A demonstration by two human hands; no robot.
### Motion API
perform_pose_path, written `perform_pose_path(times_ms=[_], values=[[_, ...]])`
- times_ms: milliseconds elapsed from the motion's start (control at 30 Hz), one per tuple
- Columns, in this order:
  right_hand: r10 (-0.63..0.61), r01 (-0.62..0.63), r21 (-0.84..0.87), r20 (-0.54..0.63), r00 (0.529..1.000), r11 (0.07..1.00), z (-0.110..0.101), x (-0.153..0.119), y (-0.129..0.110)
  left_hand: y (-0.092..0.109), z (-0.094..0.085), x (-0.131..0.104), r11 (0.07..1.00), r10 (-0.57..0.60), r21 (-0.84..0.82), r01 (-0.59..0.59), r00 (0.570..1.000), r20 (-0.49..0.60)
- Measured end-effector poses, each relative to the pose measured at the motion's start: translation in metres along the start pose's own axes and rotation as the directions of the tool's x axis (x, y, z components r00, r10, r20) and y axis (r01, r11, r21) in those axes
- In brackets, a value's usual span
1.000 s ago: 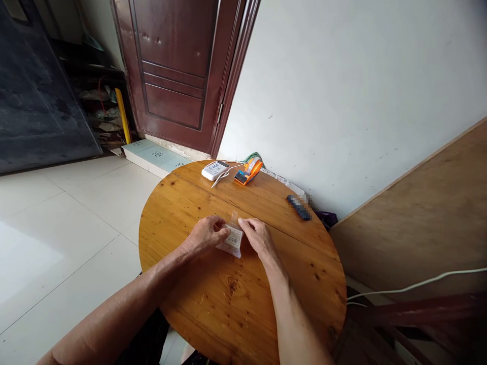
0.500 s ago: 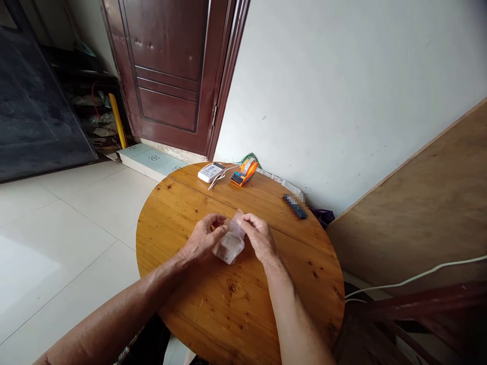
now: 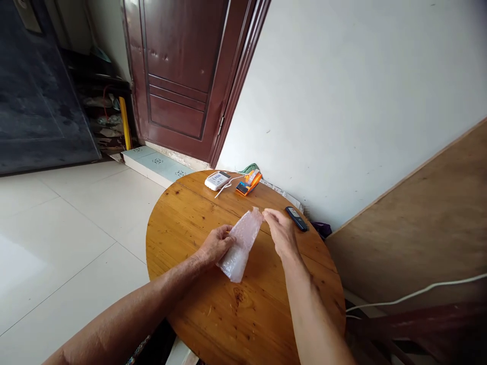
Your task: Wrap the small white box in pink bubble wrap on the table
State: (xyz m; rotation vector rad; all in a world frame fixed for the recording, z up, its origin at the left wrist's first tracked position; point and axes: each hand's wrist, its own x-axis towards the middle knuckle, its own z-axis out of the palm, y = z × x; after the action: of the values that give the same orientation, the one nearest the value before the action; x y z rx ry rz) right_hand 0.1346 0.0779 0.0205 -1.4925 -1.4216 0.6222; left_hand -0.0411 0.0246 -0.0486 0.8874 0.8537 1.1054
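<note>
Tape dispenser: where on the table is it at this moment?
In the head view, the tape dispenser is near the far edge of the table, just right of the white device, beyond the bubble wrap.

From here, soft daylight brightens the floor (image 3: 68, 253), with white glare toward nine o'clock. The door (image 3: 178, 66) shines dully; the corner toward four o'clock sinks into shadow. Straight edges lean, wide-angle fashion, and pixelation blots a patch near the phone (image 3: 297, 218).

The round tabletop (image 3: 182, 238) is viewed from above its near edge, by one forward-and-down-facing head camera.
</note>
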Motion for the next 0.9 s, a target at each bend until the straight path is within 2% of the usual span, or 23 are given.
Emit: perform_pose_path(times_ms=[67,200,300,400,467,500,567,633,700,733,833,900], values=[[0.009,-0.012,-0.084,-0.041,0.999,0.996,0.002,-0.021,0.003,-0.001,0.0,0.002,1.0,-0.001,0.001,0.001,0.998,-0.066],[-0.051,0.068,-0.389,0.054,0.997,0.919,0.013,-0.069,-0.009,-0.005,0.0,0.003,0.998,0.037,0.062,-0.032,0.996,-0.079],[-0.056,0.085,-0.453,0.078,0.995,0.887,0.017,-0.081,-0.009,-0.007,-0.002,0.003,0.997,0.051,0.068,-0.045,0.995,-0.089],[-0.002,0.017,-0.283,0.053,0.999,0.959,0.005,-0.072,0.012,0.0,-0.005,0.001,0.996,0.056,0.085,-0.041,0.982,-0.178],[0.07,-0.068,-0.063,0.035,0.997,0.996,-0.004,-0.064,0.029,0.009,-0.008,-0.004,0.972,0.143,0.217,-0.09,0.959,-0.244],[0.105,-0.106,0.035,0.038,0.994,0.994,-0.008,-0.062,0.035,0.014,-0.009,-0.007,0.938,0.229,0.317,-0.141,0.938,-0.26],[0.151,-0.157,0.151,0.051,0.987,0.976,-0.01,-0.06,0.043,0.02,-0.009,-0.015,0.796,0.423,0.534,-0.284,0.893,-0.156],[0.16,-0.168,0.171,0.058,0.985,0.971,-0.009,-0.061,0.047,0.021,-0.007,-0.021,0.619,0.518,0.691,-0.374,0.855,-0.001],[0.14,-0.144,0.132,0.043,0.989,0.981,-0.006,-0.061,0.049,0.019,-0.006,-0.023,0.519,0.507,0.777,-0.357,0.86,0.057],[0.123,-0.125,0.101,0.03,0.992,0.987,-0.006,-0.06,0.051,0.017,-0.006,-0.022,0.508,0.477,0.801,-0.318,0.878,0.046],[0.076,-0.076,0.001,0.008,0.997,0.997,-0.008,-0.057,0.057,0.014,-0.011,-0.013,0.583,0.36,0.797,-0.157,0.93,-0.08],[0.056,-0.056,-0.095,-0.002,0.998,0.994,-0.011,-0.054,0.061,0.016,-0.017,-0.007,0.638,0.33,0.768,-0.063,0.923,-0.198]])
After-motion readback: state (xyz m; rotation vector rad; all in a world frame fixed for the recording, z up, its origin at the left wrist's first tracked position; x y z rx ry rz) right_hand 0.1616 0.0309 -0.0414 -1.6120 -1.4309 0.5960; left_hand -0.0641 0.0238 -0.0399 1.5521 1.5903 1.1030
